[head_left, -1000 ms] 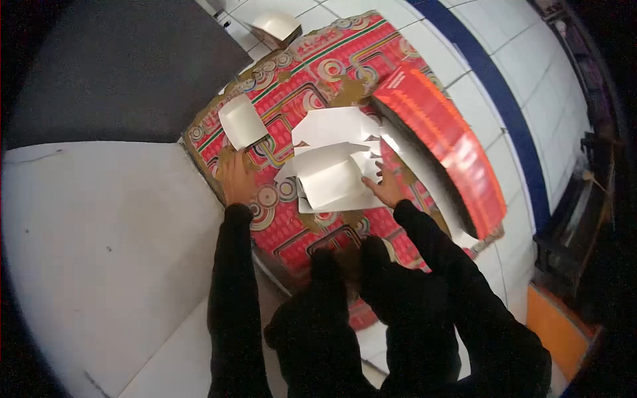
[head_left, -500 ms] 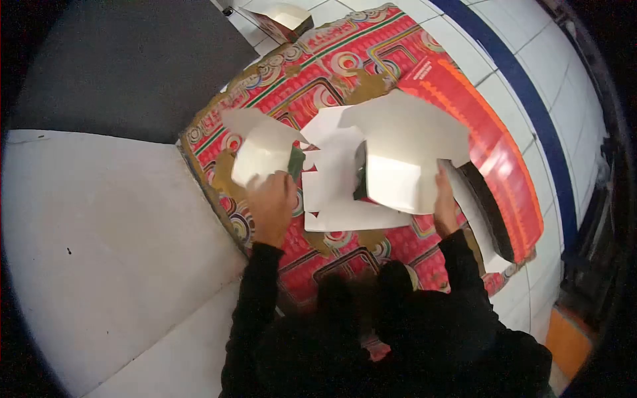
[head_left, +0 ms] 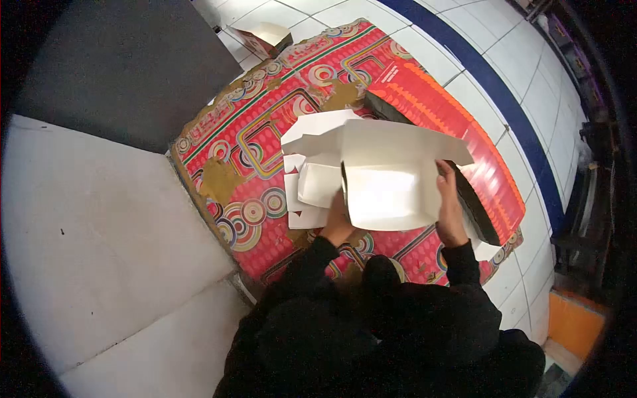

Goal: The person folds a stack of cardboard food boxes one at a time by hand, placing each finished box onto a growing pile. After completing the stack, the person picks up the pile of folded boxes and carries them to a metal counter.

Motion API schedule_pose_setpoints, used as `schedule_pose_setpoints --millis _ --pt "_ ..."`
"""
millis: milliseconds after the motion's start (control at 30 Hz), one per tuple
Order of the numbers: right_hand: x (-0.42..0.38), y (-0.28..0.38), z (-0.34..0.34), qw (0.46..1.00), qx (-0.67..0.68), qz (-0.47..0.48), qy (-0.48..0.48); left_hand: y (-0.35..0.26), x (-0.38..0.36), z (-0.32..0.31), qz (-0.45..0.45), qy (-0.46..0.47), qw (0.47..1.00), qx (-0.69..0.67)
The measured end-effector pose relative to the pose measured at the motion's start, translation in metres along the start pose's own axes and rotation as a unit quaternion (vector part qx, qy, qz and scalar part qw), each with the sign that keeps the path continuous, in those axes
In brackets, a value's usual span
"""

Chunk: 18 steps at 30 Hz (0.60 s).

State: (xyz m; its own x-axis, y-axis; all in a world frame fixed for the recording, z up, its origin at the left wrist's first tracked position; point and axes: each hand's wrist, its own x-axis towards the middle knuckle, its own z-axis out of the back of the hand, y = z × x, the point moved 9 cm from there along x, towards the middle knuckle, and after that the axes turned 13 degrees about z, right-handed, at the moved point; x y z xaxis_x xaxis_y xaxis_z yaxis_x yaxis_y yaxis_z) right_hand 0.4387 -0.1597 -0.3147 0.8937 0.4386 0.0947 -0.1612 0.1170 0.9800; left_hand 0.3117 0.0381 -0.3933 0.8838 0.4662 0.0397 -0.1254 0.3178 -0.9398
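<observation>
An open box with a white inside (head_left: 391,192) is tilted toward me above the red patterned surface. My right hand (head_left: 451,209) grips its right wall near the top edge. Against its left wall is my left hand (head_left: 337,222), whose fingers are hidden between this box and a smaller white-lined box (head_left: 318,184). The smaller box sits just left of the larger one, partly covered by it. Beneath both lie flat white cardboard pieces (head_left: 298,219) with cut notches.
A stack of red and orange printed cardboard (head_left: 478,146) lies along the right side of the patterned surface (head_left: 265,179). Another open box (head_left: 265,38) is on the tiles beyond the far edge. A dark grey panel (head_left: 119,66) and a whitish surface (head_left: 119,239) are at the left.
My left hand has moved right with the smaller box, up to the larger box's left wall. My right hand stays on the larger box. The whole view has shifted slightly.
</observation>
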Motion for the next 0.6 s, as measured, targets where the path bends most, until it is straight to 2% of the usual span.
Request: schedule_pose_setpoints --millis 67,100,167,200,233,267,300,367,433,500,600 --pt "0.000 0.007 -0.017 1.000 -0.012 -0.015 0.001 -0.001 0.008 0.044 0.115 -0.056 0.989 0.069" --pt "-0.001 0.003 -0.023 1.000 -0.012 -0.019 -0.001 0.018 0.009 0.065 0.166 -0.090 0.968 0.165" --pt "0.000 0.000 -0.039 1.000 -0.027 0.009 0.009 0.010 0.009 0.118 0.192 -0.208 0.938 0.199" --pt "0.000 0.001 -0.048 0.999 -0.035 0.019 0.016 0.026 0.014 0.128 0.192 -0.207 0.938 0.201" --pt "0.004 -0.006 -0.057 0.999 -0.035 0.020 0.018 0.057 0.023 0.127 0.193 -0.175 0.955 0.142" --pt "0.011 -0.016 -0.066 0.996 -0.072 0.043 0.028 0.081 0.028 0.122 0.191 -0.144 0.968 0.081" --pt "0.014 -0.020 -0.075 0.991 -0.109 0.067 0.036 0.094 0.027 0.123 0.190 -0.147 0.968 0.078" --pt "0.017 -0.020 -0.095 0.993 -0.067 0.100 0.014 0.120 0.025 0.108 0.234 -0.068 0.970 -0.016" --pt "0.019 -0.029 -0.108 0.994 -0.044 0.096 0.013 0.117 0.011 0.102 0.257 -0.066 0.964 -0.027" --pt "0.017 -0.039 -0.110 0.994 -0.075 0.075 0.013 0.123 0.001 0.096 0.260 -0.076 0.959 -0.081" --pt "0.019 -0.065 -0.115 0.989 -0.114 0.087 0.022 0.113 -0.003 0.095 0.256 -0.081 0.960 -0.083"
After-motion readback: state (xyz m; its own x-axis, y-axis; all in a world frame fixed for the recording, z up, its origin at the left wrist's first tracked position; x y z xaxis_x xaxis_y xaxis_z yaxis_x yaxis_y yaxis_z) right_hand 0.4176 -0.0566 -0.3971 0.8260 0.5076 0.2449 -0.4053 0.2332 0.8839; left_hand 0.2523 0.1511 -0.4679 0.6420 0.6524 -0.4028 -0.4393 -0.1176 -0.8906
